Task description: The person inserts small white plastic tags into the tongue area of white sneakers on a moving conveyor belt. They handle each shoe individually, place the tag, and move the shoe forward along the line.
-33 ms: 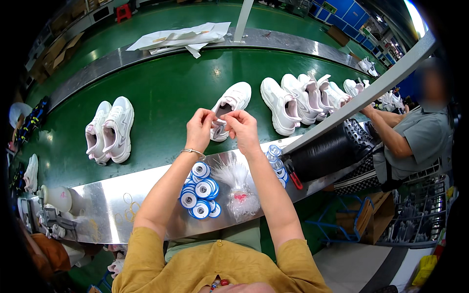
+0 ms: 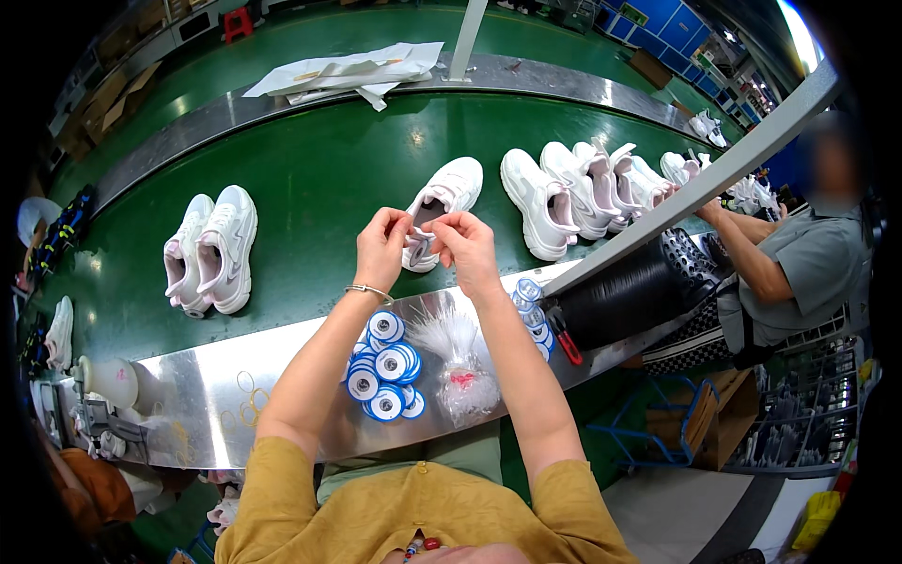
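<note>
Has a single white shoe (image 2: 458,180) out in front, near the middle of the green tabletop (image 2: 310,179), with its toe toward one o'clock and its heel toward seven. Holds the left hand (image 2: 381,249) right at the heel, toward seven o'clock, with a clenched grip of thumb and fingertips. Holds the right hand (image 2: 472,249) just beside it, toward five o'clock, likewise clenched in a pinch. Cannot tell for certain of anything grasped in either grip. Wears a thin bangle (image 2: 371,292) on the left wrist.

Counting clockwise around the shoe, shows a row of white shoes (image 2: 538,205) at three o'clock, leading off toward a co-worker (image 2: 808,249) in a grey-green top. Has a black roll (image 2: 606,308) at four and a red-handled tool (image 2: 567,344) between four and five, close to a small stack of discs (image 2: 536,322). Shows a bundle of clear strands (image 2: 456,352) with a red tie at six, on the metal ledge (image 2: 202,376), next to a pile of blue-rimmed discs (image 2: 383,371) toward seven. Has yellowish rings (image 2: 250,412) scattered between seven and eight, a pair of white shoes (image 2: 222,240) near nine, and white sheets (image 2: 352,70) at eleven, across the tabletop.
</note>
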Tool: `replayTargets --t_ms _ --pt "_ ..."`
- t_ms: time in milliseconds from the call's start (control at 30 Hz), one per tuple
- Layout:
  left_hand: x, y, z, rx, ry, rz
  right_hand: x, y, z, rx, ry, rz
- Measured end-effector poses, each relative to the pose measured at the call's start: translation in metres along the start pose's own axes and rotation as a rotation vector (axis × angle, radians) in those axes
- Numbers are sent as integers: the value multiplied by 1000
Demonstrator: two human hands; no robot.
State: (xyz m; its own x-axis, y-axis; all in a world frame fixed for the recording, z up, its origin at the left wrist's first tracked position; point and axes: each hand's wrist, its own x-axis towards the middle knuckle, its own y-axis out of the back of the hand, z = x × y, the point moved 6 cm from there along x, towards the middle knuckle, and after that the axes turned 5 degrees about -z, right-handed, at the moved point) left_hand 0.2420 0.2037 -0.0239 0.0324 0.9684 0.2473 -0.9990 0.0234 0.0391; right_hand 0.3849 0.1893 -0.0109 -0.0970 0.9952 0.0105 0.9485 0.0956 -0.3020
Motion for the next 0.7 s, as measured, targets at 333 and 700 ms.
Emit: replayTargets --t_ms 333,700 --pt "-10 1 33 350 -210 -149 0 -1 -4 -221 25 -55" --pt "-15 -4 43 352 -264 -143 9 -1 4 -300 66 -171"
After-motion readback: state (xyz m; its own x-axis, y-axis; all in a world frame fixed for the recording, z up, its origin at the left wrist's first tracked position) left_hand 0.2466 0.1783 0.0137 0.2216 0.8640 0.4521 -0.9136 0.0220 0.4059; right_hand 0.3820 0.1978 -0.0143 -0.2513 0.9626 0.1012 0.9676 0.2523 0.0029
